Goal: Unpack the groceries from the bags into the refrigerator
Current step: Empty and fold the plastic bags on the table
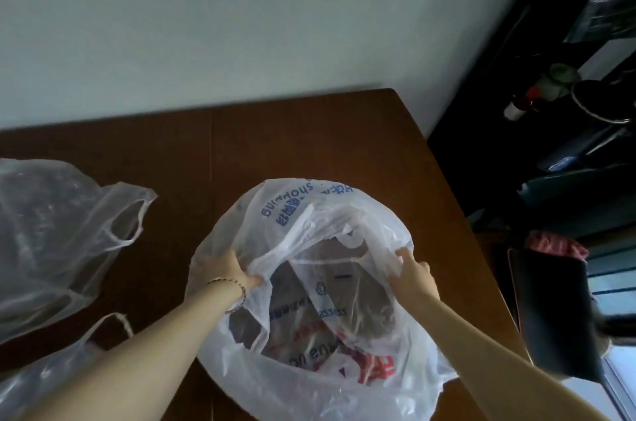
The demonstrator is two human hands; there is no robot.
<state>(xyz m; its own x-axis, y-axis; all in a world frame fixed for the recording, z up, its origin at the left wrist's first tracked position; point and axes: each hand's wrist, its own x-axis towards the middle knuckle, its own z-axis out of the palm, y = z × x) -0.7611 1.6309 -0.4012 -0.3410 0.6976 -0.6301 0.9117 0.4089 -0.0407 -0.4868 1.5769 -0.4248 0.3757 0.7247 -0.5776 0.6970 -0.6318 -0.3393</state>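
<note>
Brown desk against a pale wall is carrying the white printed bag, centre-right. Left grip is pinching its left rim and right grip is clutching its right rim, holding the mouth open. Packaged groceries are lying inside. Clear bag is lying far left, second clear bag nearer.

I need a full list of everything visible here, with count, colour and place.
white plastic shopping bag with blue print: one, white, table centre
clear thin plastic bags: two, transparent, table left
packaging with red print: count unclear, red, inside white bag
brown wooden table: one, brown, under the bags
dark shelf unit: one, black, far right
pale wall: one, grey-white, behind table
left hand: one, grips bag's left rim
right hand: one, grips bag's right rim
</note>
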